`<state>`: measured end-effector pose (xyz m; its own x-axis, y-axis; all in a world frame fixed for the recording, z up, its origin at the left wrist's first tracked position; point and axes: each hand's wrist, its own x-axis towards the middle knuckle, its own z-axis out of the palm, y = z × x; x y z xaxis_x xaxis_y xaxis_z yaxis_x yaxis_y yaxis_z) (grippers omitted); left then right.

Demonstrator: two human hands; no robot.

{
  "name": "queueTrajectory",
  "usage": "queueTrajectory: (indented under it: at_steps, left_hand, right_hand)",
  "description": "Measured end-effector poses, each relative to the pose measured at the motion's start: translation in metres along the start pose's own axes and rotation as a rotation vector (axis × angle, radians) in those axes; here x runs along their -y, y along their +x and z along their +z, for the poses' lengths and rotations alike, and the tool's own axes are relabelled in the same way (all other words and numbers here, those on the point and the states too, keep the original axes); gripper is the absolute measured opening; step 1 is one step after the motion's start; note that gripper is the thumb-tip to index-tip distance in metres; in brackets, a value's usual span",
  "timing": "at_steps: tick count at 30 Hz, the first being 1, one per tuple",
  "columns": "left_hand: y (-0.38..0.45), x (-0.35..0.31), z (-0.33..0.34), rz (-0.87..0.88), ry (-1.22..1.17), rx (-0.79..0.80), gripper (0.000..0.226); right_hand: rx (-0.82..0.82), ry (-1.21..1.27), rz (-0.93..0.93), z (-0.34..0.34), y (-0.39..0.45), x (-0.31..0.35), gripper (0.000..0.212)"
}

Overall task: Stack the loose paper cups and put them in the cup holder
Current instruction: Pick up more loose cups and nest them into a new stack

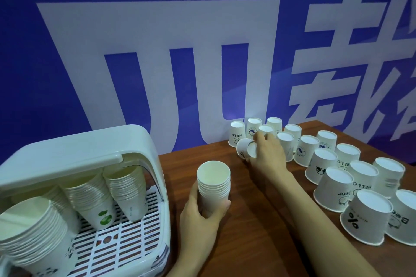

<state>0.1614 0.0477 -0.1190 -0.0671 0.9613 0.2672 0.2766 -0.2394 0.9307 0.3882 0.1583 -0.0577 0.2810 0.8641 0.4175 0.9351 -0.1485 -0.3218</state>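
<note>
Stack point(213, 186) sits mid-frame on the desk point(258, 231), my left hand point(202, 209) wrapped round it. Right hand point(265, 153) pinches a tilted cup point(246, 151) upper centre; could knock its neighbours or crush the rim.

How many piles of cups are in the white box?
4: front left stack, stack behind it, middle stack with a green sprout, right stack. The lid may hide more.
</note>
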Motion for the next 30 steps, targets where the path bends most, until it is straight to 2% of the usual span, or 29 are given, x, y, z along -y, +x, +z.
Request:
queueTrajectory:
  at_steps: [2,4,6,8,11,14,16,19,21,26,28,30]
  left_hand:
    - [0.0,0.0,0.0,0.01,0.001,0.0,0.069]
    - [0.001,-0.001,0.0,0.009,-0.005,0.006,0.071]
    - [0.001,0.0,0.0,0.005,-0.006,0.008,0.077]
    - [0.001,0.003,0.0,0.002,-0.004,0.009,0.079]
    - [0.0,0.002,0.0,0.001,-0.002,0.016,0.076]
    - [0.0,-0.001,0.0,0.002,-0.024,0.018,0.073]
    - [0.0,-0.002,0.0,0.018,-0.033,0.019,0.078]
    - [-0.001,-0.005,0.0,0.02,-0.046,0.022,0.081]
    - [0.0,-0.005,0.0,0.013,-0.047,0.027,0.077]
    - [0.001,-0.004,-0.001,0.0,-0.013,0.017,0.081]
    - [0.002,-0.003,-0.001,-0.007,0.005,0.021,0.078]
    - [0.003,-0.003,-0.001,0.001,0.023,0.032,0.078]
  right_hand:
    - [0.074,0.038,0.034,-0.007,0.0,0.002,0.07]
    - [0.211,-0.04,0.064,-0.019,-0.001,0.006,0.073]
    - [0.336,-0.109,0.079,-0.033,-0.001,0.011,0.058]
    - [0.346,0.036,0.106,-0.051,-0.001,0.019,0.043]
    - [0.259,0.468,0.128,-0.076,-0.006,0.039,0.034]
    - [0.356,0.801,0.006,-0.095,-0.024,0.062,0.049]
    - [0.451,0.808,-0.12,-0.096,-0.037,0.071,0.057]
    - [0.406,0.726,-0.248,-0.086,-0.049,0.075,0.049]
    - [0.365,0.665,-0.25,-0.081,-0.052,0.074,0.054]
    - [0.421,0.539,-0.256,-0.075,-0.06,0.06,0.082]
    - [0.439,0.668,-0.246,-0.073,-0.071,0.052,0.092]
    - [0.392,0.895,-0.209,-0.068,-0.083,0.044,0.09]
